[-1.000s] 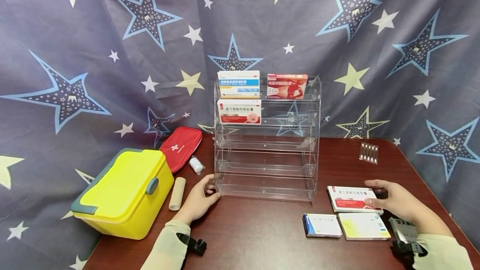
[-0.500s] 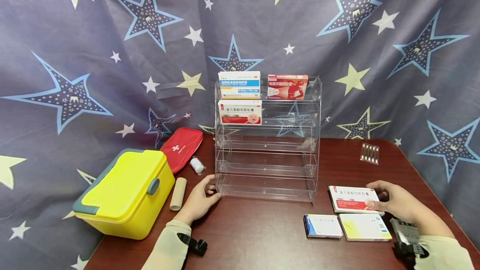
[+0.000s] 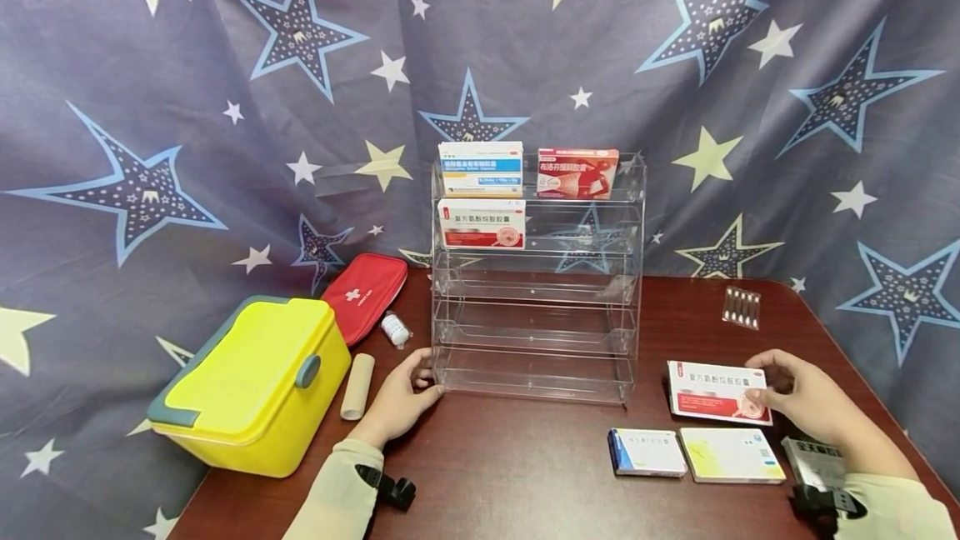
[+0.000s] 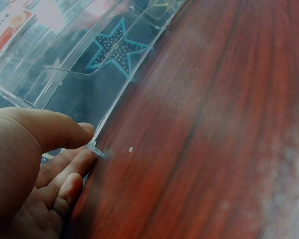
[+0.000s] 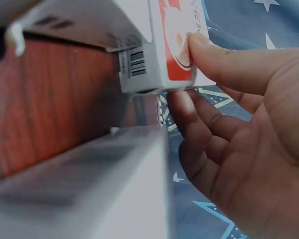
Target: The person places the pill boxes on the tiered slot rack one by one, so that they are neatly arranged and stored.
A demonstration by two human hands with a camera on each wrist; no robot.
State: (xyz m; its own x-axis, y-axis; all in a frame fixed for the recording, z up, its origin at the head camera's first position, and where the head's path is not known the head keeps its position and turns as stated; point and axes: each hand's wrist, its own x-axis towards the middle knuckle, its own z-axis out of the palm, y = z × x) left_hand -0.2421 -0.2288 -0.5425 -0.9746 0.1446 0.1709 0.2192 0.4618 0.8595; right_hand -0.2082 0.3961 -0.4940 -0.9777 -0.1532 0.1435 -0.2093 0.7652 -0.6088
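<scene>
A clear acrylic display rack [image 3: 532,340] with stepped tiers stands mid-table. My left hand [image 3: 401,398] grips its lower left front corner, thumb in front and fingers behind, as the left wrist view shows on the rack's edge [image 4: 112,107]. My right hand [image 3: 806,398] pinches the right end of a white and red medicine box [image 3: 716,392], its printed face tilted up toward the head camera. In the right wrist view the thumb presses on the front of that medicine box [image 5: 172,45]. Below it on the table lie a blue and white box [image 3: 647,452] and a yellow and white box [image 3: 732,454].
On the rack's upper tiers sit a blue and white box [image 3: 481,170], a red box [image 3: 577,174] and another white and red box [image 3: 482,224]. Left stand a yellow case [image 3: 251,373], red pouch [image 3: 367,294], small bottle [image 3: 394,329] and beige roll [image 3: 357,387]. Swabs [image 3: 741,307] lie back right.
The white and red medicine box, flat at first, has been raised and tilted up by my right hand. My left hand has stayed on the rack's corner.
</scene>
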